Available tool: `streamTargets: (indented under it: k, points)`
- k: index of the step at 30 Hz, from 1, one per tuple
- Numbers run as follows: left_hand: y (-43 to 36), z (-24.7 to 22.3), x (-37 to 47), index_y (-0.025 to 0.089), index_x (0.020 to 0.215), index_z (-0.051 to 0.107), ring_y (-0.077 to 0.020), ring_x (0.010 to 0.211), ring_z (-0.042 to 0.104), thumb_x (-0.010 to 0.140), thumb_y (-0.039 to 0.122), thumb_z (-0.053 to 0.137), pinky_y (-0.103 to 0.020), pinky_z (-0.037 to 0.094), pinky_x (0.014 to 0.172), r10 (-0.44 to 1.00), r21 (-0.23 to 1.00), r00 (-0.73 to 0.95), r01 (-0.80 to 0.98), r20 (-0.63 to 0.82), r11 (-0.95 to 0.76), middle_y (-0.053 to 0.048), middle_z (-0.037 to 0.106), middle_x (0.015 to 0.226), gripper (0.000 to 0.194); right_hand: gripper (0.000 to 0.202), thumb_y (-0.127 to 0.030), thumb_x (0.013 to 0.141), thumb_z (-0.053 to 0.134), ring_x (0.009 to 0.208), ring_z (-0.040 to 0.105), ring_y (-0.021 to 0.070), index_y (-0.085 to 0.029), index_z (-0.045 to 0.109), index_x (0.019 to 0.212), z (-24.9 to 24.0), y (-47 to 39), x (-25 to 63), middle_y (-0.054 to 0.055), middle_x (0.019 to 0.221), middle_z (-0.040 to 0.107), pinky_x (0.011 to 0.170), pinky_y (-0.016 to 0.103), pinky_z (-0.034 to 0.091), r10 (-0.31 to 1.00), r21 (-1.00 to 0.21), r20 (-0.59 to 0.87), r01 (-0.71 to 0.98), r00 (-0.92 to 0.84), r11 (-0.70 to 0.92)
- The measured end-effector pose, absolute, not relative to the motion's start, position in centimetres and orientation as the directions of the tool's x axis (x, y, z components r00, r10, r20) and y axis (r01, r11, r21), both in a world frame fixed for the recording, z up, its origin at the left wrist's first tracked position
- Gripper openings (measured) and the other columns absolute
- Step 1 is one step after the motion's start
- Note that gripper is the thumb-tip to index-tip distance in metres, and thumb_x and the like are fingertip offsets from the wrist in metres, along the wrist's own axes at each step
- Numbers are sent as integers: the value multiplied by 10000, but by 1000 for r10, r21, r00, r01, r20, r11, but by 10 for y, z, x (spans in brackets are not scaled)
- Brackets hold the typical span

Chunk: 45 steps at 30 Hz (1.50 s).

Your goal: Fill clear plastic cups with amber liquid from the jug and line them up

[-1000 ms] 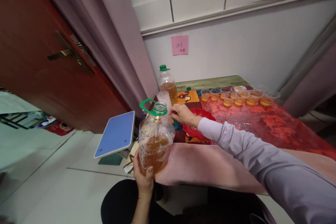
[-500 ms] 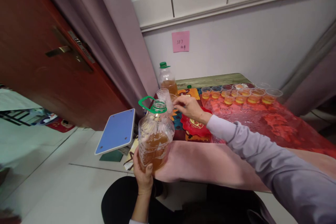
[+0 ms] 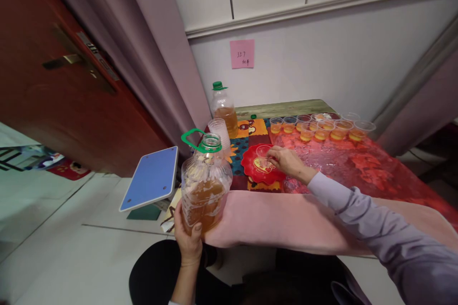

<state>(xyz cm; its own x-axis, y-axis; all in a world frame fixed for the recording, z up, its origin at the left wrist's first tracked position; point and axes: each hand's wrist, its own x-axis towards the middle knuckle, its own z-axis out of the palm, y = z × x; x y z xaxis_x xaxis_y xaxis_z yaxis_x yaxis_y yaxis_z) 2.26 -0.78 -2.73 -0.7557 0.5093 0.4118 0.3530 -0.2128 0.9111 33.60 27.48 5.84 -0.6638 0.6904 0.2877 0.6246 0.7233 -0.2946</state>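
Note:
My left hand [image 3: 189, 240] is wrapped round the lower part of a clear plastic jug [image 3: 206, 190]. The jug is uncapped, has a green handle ring at its neck and holds amber liquid to about half its height. My right hand [image 3: 288, 161] pinches a clear plastic cup [image 3: 264, 153] over the red scalloped plate [image 3: 246, 170]. No liquid shows in that cup. Just behind the jug rises a stack of clear cups [image 3: 219, 132]. Several cups with yellow liquid [image 3: 338, 133] stand grouped at the back right of the table.
A second jug [image 3: 226, 114], green-capped, stands against the wall beside a loose green cap [image 3: 254, 116]. A pink cloth [image 3: 286, 219] covers the table's front edge. Left of the table is a blue board [image 3: 150, 176]; a brown door [image 3: 71, 90] stands beyond it.
My right hand has moved right, from the cup stack to the red plate, bringing one cup with it. My left hand still holds the jug. The view has shifted slightly.

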Motion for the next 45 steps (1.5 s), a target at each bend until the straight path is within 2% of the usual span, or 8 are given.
streamTargets:
  k: [7,12,14,20,24,33,39,45]
  points:
    - [-10,-28,20,186,1522,608,-392,1332,681,681,850,841,-516,542,1171,499,907,-759,377,418,-186,-177,699,1442,1097,280,-362,1013,755,916,792,241,-240,838,1251,81,260,340,140,1356,796,783,350,608,665,-424,467,512,-583,747]
    - [-11,-17,21,204,1498,632,-399,1367,664,697,870,820,-540,501,1225,520,886,-728,440,446,-145,-164,694,1445,1059,446,-625,1023,709,941,786,258,-251,795,1250,95,222,291,108,1115,820,842,388,649,779,-847,473,33,-411,531]
    - [-12,-10,23,203,1497,641,-405,1380,658,701,866,823,-548,493,1237,532,878,-715,461,454,-130,-166,695,1444,1051,644,-768,998,659,1139,789,298,-264,716,1395,90,202,261,124,1264,807,971,435,653,774,-920,392,-220,-497,324]
    - [-11,13,32,202,1553,612,-427,1438,633,678,843,862,-548,530,1216,611,872,-667,482,426,-82,-195,666,1517,1113,1082,-974,827,679,1665,432,356,-312,475,1659,72,170,221,128,1748,514,1372,536,348,685,-863,372,-504,-626,8]
    - [-7,24,33,198,1561,617,-463,1498,592,575,852,922,-583,506,1253,670,880,-631,470,391,-70,-217,623,1596,1222,1222,-1029,745,683,1590,538,380,-356,369,1715,67,178,229,144,1725,540,1310,565,450,683,-867,310,-492,-661,-83]
    - [20,26,60,249,1441,735,-409,1443,667,948,896,472,-580,599,1135,520,930,-839,-305,-159,-208,-167,726,1526,856,898,-870,819,785,1483,643,371,-333,581,1509,48,196,235,116,1601,672,1230,542,540,781,-840,211,-518,-588,-163]
    - [37,33,83,254,1428,766,-372,1524,596,945,754,638,-546,458,1288,448,878,-872,-361,-197,-315,-114,729,1538,706,822,-932,783,774,1378,704,372,-314,704,1321,54,193,238,96,1462,750,1135,513,598,853,-798,138,-567,-504,-206]
    - [40,53,87,232,1286,821,-373,1462,647,969,640,619,-530,528,1222,405,841,-866,-434,-292,-323,-100,807,1396,555,800,-877,780,834,1356,725,377,-326,716,1349,57,186,232,92,1433,775,1168,549,570,856,-727,149,-642,-494,-244]
